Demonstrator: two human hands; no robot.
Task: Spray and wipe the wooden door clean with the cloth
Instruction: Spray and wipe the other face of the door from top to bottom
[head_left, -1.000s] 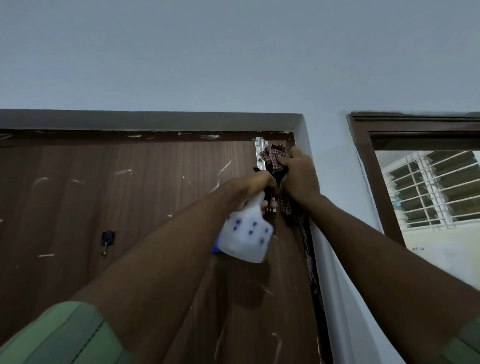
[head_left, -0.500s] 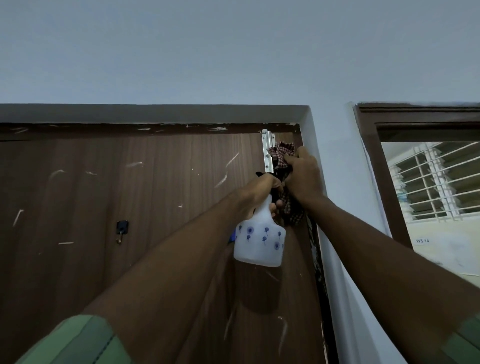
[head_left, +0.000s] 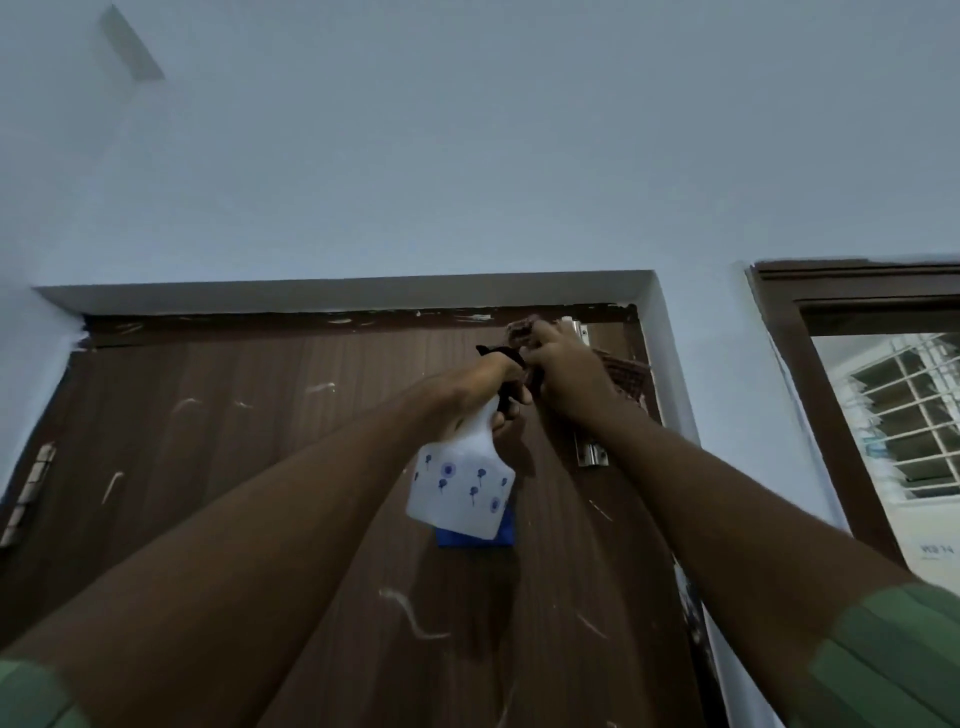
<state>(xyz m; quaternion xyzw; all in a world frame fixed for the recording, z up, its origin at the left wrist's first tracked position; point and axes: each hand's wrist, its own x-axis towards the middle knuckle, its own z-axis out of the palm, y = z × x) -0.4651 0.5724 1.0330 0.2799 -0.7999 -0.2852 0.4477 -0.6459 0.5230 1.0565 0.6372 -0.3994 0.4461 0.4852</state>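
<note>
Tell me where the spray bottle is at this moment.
In the head view the spray bottle hangs centre frame before the wooden door, held by the left hand, just left of the right hand and cloth.

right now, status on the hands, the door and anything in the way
Left hand grips spray bottle. Right hand presses checked cloth high on wooden door. White smears remain. Metal latch sits beside the wiping path.

Dim, bluish indoor light — daylight enters through the window (head_left: 904, 415) at right; hands motion-blurred, edges bowed.
</note>
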